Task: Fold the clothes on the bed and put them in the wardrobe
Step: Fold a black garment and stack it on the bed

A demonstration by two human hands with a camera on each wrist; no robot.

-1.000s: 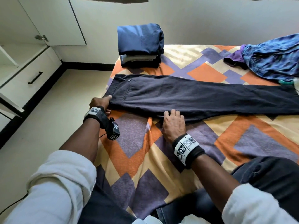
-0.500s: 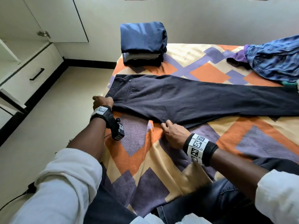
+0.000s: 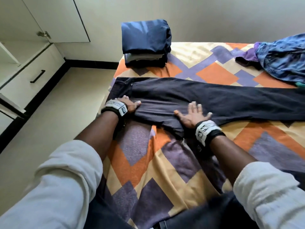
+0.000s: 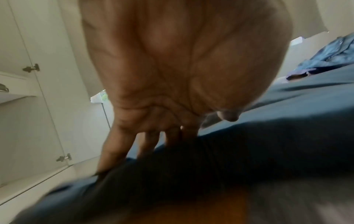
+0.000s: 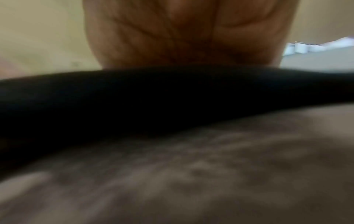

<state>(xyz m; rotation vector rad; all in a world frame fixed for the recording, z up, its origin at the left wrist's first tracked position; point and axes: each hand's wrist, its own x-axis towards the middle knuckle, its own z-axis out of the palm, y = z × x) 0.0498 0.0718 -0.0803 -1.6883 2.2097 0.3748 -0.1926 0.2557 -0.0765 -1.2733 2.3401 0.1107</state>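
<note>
Trousers (image 3: 206,100): dark, laid lengthwise across the bed, waistband toward the bed's left edge, legs running off to the right. Appear folded in half along their length, one leg over the other. Near edge bulges toward the viewer at the seat.
Left hand (image 3: 130,104): flat on the waistband end, just inside the bed's left edge. Fingers (image 4: 149,141) straight and released, grasping nothing, tips pressed into the cloth. Likely purpose: pinning the waistband so the cloth does not creep while being smoothed.
Right hand (image 3: 192,115): flat on the seat area at the near edge of the trousers. Fingers (image 3: 196,106) spread and released, grasping nothing. Right wrist view too dark and blurred to add detail. Likely purpose: pressing out wrinkles before the next fold.
Step in hand: judged to be flattening, ahead of folding across the length.
Bed (image 3: 165,171): patterned cover in orange, purple and cream; serves as the folding surface.
Folded stack (image 3: 145,43): blue garment on top, lighter and darker ones beneath, at the far left corner of the bed, well apart from the trousers. Probably staged on the side nearer the wardrobe.
Unfolded clothes (image 3: 283,61): blue and purple heap at the far right of the bed, not yet folded.
Wardrobe (image 3: 29,52): white, left of the bed, door open, shelf and drawer with a black handle visible. No clothes seen inside.
</note>
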